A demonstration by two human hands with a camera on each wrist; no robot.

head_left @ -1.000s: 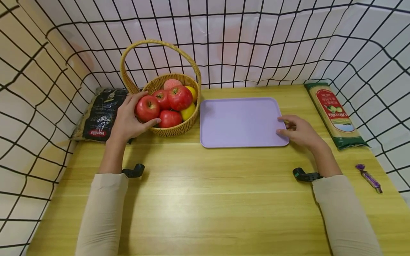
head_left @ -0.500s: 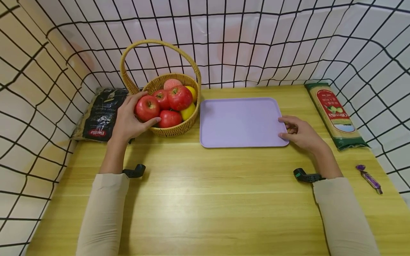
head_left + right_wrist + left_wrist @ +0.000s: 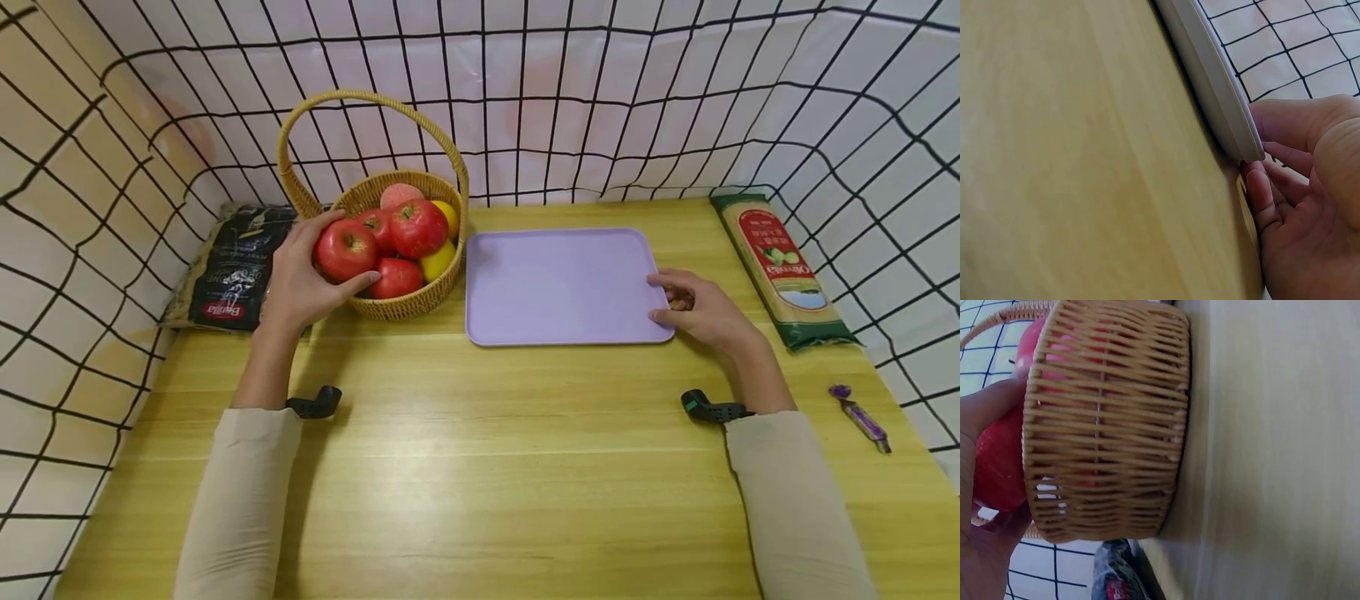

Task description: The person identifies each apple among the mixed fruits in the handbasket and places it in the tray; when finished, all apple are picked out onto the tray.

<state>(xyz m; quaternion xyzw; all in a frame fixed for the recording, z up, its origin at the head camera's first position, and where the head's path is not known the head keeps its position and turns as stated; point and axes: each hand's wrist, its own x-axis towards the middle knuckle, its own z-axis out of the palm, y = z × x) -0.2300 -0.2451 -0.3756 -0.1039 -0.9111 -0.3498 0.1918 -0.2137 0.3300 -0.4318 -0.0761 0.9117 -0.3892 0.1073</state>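
Note:
My left hand [image 3: 298, 279] curls round a red apple [image 3: 347, 249] at the left side of a wicker basket [image 3: 401, 309], fingers on its far left and thumb at its front. The left wrist view has this apple [image 3: 999, 464] at the rim beside the basket wall [image 3: 1104, 425]. Other red apples, a pink fruit [image 3: 401, 195] and yellow fruit [image 3: 437, 262] lie in the basket. My right hand [image 3: 708, 312] pinches the right edge of a lilac tray [image 3: 555, 287]. In the right wrist view, the thumb lies over the tray rim [image 3: 1219, 81] and fingers reach beneath it.
A dark pasta bag [image 3: 232, 271] lies left of the basket, partly behind my left hand. To the right of the tray lie an Olivoilà packet [image 3: 783, 271] and a purple-wrapped candy [image 3: 860, 419]. Black-grid, cloth-backed walls [image 3: 540, 100] bound the wooden table [image 3: 487, 467].

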